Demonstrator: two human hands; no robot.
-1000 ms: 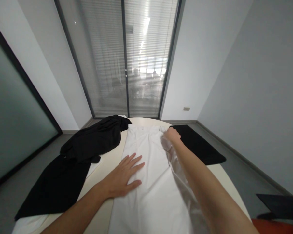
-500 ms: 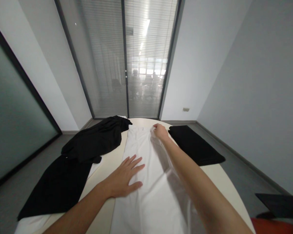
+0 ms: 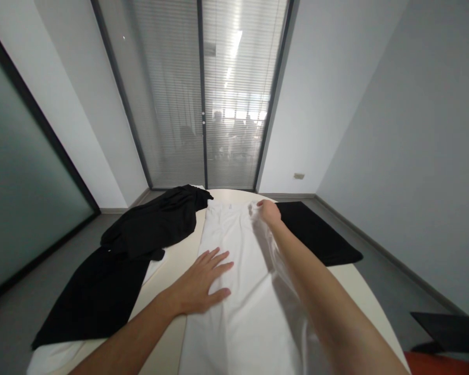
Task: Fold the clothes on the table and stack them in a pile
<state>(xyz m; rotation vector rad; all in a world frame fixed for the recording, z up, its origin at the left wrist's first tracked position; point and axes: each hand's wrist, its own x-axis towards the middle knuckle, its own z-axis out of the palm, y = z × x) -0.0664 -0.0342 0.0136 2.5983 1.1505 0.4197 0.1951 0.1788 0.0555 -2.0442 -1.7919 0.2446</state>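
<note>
A pair of white trousers lies lengthwise over the table, waistband at the far end, the near end running out of the picture. My left hand rests flat on their left side, palm down and fingers spread. At the far right corner of the waistband, my right hand pinches the fabric between thumb and fingers. Some cloth along the right side is bunched and creased beneath my right forearm, which hides part of it.
Crumpled black clothing lies at the left, over a flat black garment with white cloth under it. A folded black garment is at the right of the round cream table. Beyond stands a glass partition with blinds.
My right hand has moved slightly to the right, drawing the waistband corner outward, so the trousers' far end lies wider. My left hand stays in place.
</note>
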